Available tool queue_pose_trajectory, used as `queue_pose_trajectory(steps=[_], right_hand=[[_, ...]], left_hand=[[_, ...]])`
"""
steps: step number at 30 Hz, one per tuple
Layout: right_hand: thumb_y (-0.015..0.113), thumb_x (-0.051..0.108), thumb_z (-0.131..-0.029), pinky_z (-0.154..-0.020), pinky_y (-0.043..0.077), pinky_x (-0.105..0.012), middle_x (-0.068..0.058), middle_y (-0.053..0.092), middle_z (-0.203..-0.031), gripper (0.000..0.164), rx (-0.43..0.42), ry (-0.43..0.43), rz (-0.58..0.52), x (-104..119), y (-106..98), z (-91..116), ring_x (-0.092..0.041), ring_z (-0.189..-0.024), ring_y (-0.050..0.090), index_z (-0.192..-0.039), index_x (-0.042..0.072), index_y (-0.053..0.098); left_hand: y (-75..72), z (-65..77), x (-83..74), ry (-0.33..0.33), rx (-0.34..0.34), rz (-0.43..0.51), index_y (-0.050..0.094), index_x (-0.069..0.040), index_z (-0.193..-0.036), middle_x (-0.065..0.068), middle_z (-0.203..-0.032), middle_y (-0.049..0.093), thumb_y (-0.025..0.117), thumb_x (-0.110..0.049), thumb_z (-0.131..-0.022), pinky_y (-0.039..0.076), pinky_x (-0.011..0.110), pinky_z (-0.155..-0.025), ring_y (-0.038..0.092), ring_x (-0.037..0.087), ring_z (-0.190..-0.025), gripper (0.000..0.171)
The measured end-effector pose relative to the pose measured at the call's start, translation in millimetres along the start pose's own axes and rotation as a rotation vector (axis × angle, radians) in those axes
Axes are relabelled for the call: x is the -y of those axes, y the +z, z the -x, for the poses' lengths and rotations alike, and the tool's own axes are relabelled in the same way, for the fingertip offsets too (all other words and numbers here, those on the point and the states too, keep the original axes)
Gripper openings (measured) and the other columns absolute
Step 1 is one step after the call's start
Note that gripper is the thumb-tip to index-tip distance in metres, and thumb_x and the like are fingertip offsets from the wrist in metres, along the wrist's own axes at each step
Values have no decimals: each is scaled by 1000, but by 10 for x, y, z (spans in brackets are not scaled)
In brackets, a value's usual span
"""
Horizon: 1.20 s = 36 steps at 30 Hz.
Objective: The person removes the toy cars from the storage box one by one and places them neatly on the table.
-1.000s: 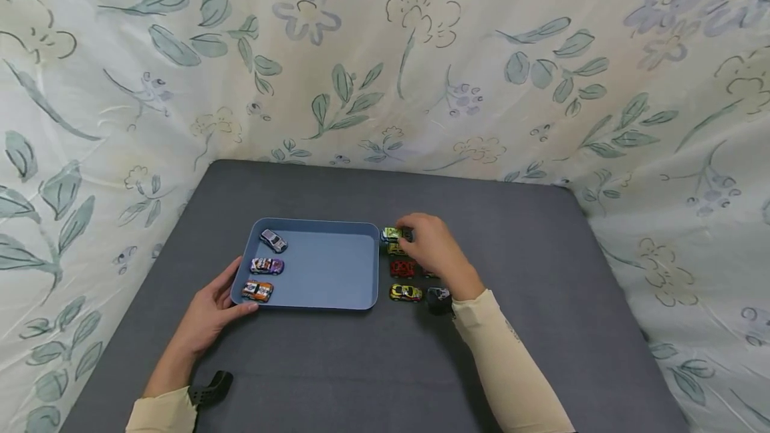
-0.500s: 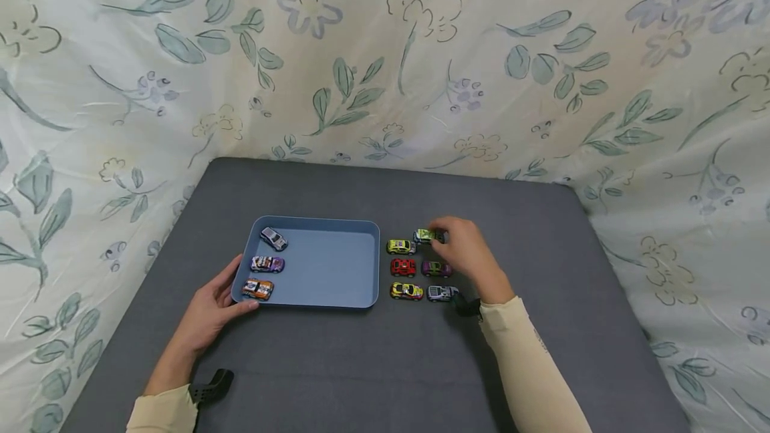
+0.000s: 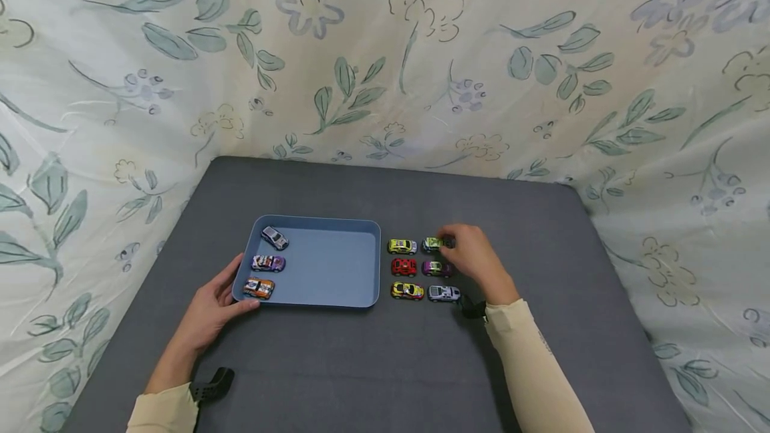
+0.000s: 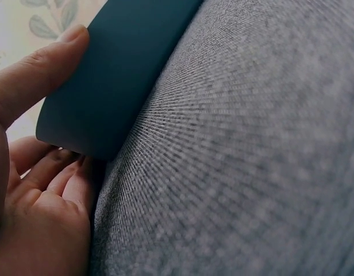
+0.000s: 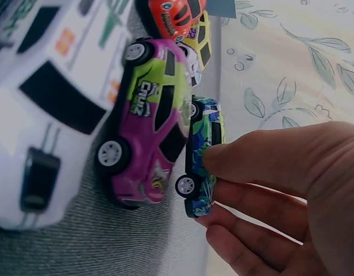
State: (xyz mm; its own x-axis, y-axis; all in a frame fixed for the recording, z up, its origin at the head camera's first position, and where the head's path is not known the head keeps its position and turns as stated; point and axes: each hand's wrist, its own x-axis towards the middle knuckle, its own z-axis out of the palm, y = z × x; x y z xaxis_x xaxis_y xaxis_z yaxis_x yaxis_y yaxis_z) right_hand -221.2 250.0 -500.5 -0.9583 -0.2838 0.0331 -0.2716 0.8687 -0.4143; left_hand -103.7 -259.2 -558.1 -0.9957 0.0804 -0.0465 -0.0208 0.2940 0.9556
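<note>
At the near left corner of a blue tray (image 3: pixel 327 262), my left hand (image 3: pixel 203 319) grips the wall. In the left wrist view the thumb lies on the tray's outer wall (image 4: pixel 122 69) and the other fingers bend round its corner. My right hand (image 3: pixel 476 256) pinches a green and blue toy car (image 5: pixel 200 135) between thumb and fingers, at the back of the right-hand column of cars. Just in front of it stands a purple and green toy car (image 5: pixel 151 121), then a silver-white toy car (image 3: pixel 444 293).
Inside the tray, along its left side, sit a silver toy car (image 3: pixel 275 238), a purple and white one (image 3: pixel 268 263) and an orange one (image 3: pixel 259 287). Right of the tray stand a yellow-green car (image 3: pixel 402 246), a red car (image 3: pixel 404 267) and a yellow car (image 3: pixel 407 291) on the grey cloth (image 3: pixel 337 366).
My right hand has carried the green and blue car rightward from beside the tray, then slightly nearer, into line behind the purple one. The left hand has stayed on the tray.
</note>
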Motion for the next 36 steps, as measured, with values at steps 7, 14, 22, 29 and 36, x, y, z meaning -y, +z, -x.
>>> queue_pose_trajectory(steps=[7, 14, 22, 29, 36], right_hand=[[80, 7, -98, -97, 56, -59, -16, 76, -123, 23, 14, 16, -16, -31, 30, 4, -40, -116, 70, -120, 5, 81], [79, 4, -98, -91, 58, -56, -14, 78, -117, 21, 9, 18, -34, -57, 63, 0, -36, -109, 72, -119, 4, 81], [79, 3, -97, -91, 58, -57, -16, 77, -117, 23, 23, 29, -50, -57, 78, -17, -37, -109, 72, -120, 3, 80], [78, 8, -98, -98, 55, -59, -20, 74, -127, 32, -16, 6, -60, 6, 5, -28, -41, -118, 69, -129, -2, 76], [84, 30, -99, -109, 49, -59, -17, 69, -139, 50, -111, -89, -104, 524, -70, -79, -39, -133, 62, -139, 3, 72]], left_hand=[[-7, -20, -4, -3, 4, -1, 19, -8, -174, 27, -173, 27, 88, -12, -94, 41, 6, -100, 33, 51, -153, 105], [-17, -33, 14, 14, 6, 11, 20, -7, -174, 27, -173, 28, 88, -10, -94, 43, 7, -100, 37, 45, -154, 104], [-20, -43, 23, 18, 8, 23, 21, -7, -174, 27, -173, 27, 87, -8, -94, 43, 8, -101, 37, 41, -155, 103], [2, -34, -9, 5, -2, 22, 21, -7, -174, 28, -172, 29, 87, -10, -95, 43, 7, -100, 39, 40, -154, 103], [24, -32, -54, -9, -3, 30, 20, -6, -174, 28, -173, 27, 87, -8, -94, 43, 8, -100, 36, 45, -154, 104]])
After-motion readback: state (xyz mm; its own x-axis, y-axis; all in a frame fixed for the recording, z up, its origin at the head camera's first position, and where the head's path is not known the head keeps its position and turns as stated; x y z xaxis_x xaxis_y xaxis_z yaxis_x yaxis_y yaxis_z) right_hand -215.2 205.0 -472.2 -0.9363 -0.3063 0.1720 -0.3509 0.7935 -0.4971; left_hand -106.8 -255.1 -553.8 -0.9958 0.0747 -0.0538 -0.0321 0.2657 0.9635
